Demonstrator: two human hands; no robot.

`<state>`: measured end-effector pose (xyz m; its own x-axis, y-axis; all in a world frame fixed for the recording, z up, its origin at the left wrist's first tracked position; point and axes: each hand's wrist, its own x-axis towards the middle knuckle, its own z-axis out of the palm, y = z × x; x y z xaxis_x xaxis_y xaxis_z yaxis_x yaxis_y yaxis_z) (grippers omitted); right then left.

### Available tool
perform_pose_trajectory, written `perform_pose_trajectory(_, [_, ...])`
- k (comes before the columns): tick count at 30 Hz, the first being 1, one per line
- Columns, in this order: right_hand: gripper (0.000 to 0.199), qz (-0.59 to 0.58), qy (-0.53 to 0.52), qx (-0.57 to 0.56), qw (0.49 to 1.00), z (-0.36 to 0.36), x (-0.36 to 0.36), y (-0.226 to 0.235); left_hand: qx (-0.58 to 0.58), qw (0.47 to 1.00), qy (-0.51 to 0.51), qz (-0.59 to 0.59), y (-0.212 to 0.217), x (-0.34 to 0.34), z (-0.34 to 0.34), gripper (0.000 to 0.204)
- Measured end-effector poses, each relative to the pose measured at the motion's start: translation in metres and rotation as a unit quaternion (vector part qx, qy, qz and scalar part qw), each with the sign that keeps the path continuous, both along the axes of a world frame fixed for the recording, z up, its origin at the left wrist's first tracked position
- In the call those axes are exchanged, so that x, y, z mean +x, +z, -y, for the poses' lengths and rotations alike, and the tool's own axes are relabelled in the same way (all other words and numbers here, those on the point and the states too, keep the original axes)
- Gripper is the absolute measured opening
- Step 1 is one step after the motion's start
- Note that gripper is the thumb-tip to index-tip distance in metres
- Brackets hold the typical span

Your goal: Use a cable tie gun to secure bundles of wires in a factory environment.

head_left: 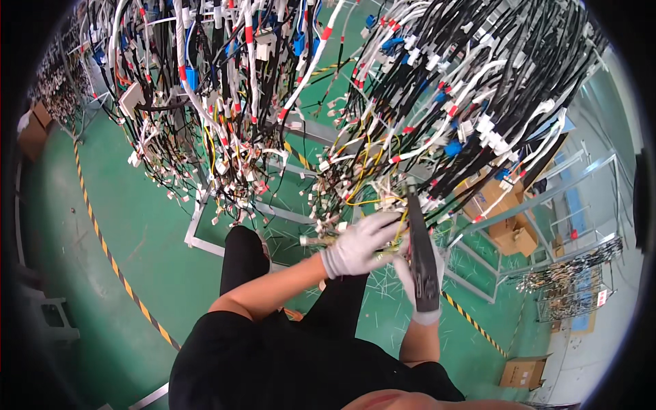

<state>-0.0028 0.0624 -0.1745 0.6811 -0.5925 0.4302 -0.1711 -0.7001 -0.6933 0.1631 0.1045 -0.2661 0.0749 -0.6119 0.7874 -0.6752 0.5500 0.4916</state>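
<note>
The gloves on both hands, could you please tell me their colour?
White, on the left hand and the right hand; the head view shows it.

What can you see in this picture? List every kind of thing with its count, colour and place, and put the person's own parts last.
wire harness bundles: two big hanging masses, black and white with red, blue, yellow; top
metal rack frame: one, grey; on floor, centre left
floor: green, yellow-black striped line
cardboard boxes: several, brown; right, one far left
black tool: one; in right hand
left hand: white glove, fingers gripping yellow wires
right hand: white glove, holding black tool upright
clothing: black; bottom
</note>
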Motion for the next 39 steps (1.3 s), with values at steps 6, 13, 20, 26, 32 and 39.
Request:
perform_pose_trajectory(6, [0.029,0.063,-0.092,-0.012,0.994,0.032,0.017,-0.023,-0.079,0.929,0.206,-0.299,0.012,0.088,0.044,0.037])
perform_pose_trajectory(13, [0.037,0.006,-0.096,-0.025,0.995,0.041,0.022,-0.026,0.079,0.944,0.069,-0.314,0.053,0.117,0.094,0.04])
perform_pose_trajectory(20, [0.035,0.042,-0.09,-0.039,0.994,0.056,0.025,-0.031,-0.063,0.917,0.152,-0.363,0.046,0.097,0.012,0.024])
perform_pose_trajectory(26, [0.038,0.004,0.049,-0.02,0.999,0.011,0.015,0.011,0.134,0.695,-0.464,-0.532,0.075,0.142,-0.056,0.025])
perform_pose_trajectory(32, [0.058,-0.025,0.201,0.091,0.975,0.003,0.023,0.033,0.161,0.655,-0.484,-0.557,0.085,0.127,-0.067,0.038])
perform_pose_trajectory(39, [0.056,-0.087,0.216,-0.074,0.97,-0.006,0.032,0.055,0.164,0.672,-0.466,-0.551,0.094,0.119,-0.074,0.037])
